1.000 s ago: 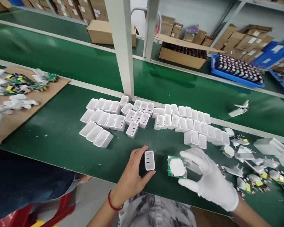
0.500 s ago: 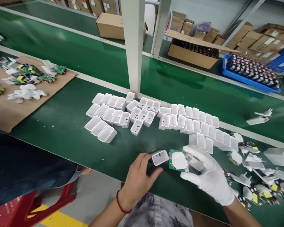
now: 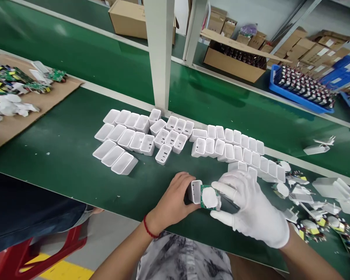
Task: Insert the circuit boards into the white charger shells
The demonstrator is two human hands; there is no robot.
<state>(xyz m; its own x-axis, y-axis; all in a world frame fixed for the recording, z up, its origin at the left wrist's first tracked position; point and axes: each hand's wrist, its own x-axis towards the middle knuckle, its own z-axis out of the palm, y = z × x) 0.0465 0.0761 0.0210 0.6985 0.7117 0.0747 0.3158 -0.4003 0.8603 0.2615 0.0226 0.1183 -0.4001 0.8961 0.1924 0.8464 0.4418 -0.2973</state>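
My bare left hand (image 3: 176, 200) is closed around a white plastic housing (image 3: 195, 192), its open end turned toward the right. In my gloved right hand (image 3: 245, 202) a green circuit board (image 3: 204, 189) with a round white pad (image 3: 210, 197) on it is gripped between thumb and fingers. The board's left edge is right at the housing's mouth; whether it is inside cannot be made out. Behind my hands stand rows of open white housings (image 3: 140, 141), some with dark slots in the bottom. The glove hides part of the nearest housings on the right.
Loose circuit boards and white plug parts (image 3: 312, 223) lie to the right. On the left, brown cardboard (image 3: 58, 93) bears more boards and white pads. A pale post (image 3: 160, 58) rises behind the housings. A blue tray (image 3: 300, 103) and an opened carton (image 3: 233, 64) stand beyond the green partition.
My left hand has closed on the housing and turned it more upright in view. The right hand has brought the board leftward to the housing's mouth. The view has shifted slightly.
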